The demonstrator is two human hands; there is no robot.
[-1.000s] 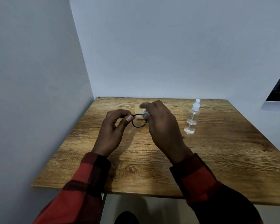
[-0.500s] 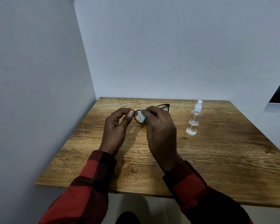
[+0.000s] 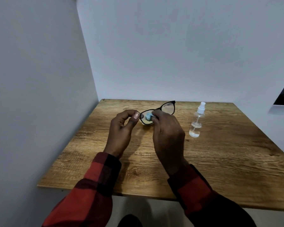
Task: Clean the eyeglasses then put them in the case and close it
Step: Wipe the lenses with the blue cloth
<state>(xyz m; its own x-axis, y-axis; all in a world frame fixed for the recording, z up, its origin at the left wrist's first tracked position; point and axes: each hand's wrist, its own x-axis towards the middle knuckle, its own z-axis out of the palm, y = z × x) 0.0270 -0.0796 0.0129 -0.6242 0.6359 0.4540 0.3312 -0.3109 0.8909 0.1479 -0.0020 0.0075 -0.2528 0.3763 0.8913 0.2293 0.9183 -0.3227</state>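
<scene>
Since a second ago the black-framed eyeglasses (image 3: 161, 112) have swung out, far lens now showing right. The left hand (image 3: 121, 128) pinches the frame's left end; the right hand (image 3: 167, 133) presses a small blue cloth (image 3: 148, 116) on the near lens. Wiping is underway; no case is visible, so casing and closing remain.

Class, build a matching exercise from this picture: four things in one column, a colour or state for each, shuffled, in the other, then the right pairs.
Things:
1. eyeglasses
2. cloth
3. spray bottle
4. left hand

States:
A. stands upright on the table
B. light blue, pressed on a lens
C. black frame, held above the table
D. pinches the frame's end

Pairs: 1-C, 2-B, 3-A, 4-D
</scene>
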